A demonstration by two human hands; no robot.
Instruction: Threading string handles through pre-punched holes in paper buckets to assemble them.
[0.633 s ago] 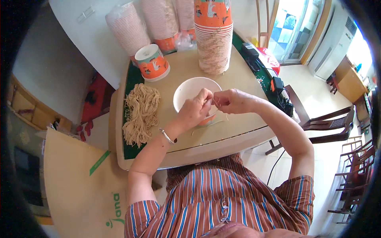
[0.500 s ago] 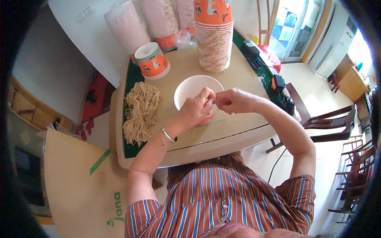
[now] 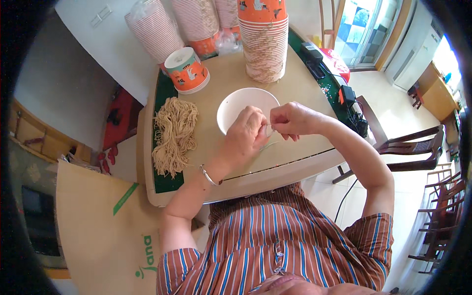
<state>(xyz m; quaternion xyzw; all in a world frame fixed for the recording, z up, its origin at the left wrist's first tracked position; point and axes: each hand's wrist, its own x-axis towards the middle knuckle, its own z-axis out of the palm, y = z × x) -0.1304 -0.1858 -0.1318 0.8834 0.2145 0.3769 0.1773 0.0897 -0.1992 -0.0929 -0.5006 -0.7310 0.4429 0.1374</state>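
In front of me on the table stands a paper bucket point(image 3: 236, 102), its white inside facing up. My left hand point(image 3: 246, 130) is closed at its near rim and covers much of its outside. Just to the right, my right hand point(image 3: 297, 120) pinches with thumb and fingers. A thin pale string point(image 3: 268, 126) runs between the fingertips of both hands, partly hidden by them. Below the hands a loose pale strand point(image 3: 269, 144) lies over the tabletop. Left of the bucket rests a bundle of beige strings point(image 3: 175, 135).
A tall stack of orange-and-white buckets point(image 3: 265, 49) stands behind the bucket. Another orange bucket point(image 3: 188, 73) sits upside down at the far left, before more wrapped stacks point(image 3: 195, 19). Black adapters and cables point(image 3: 348, 98) line the right edge. A large cardboard sheet point(image 3: 103, 221) is at lower left.
My hands have drawn slightly apart, the right one shifting a little rightward with the string pinched. My left hand has turned over the bucket's near side. The view has shifted slightly.
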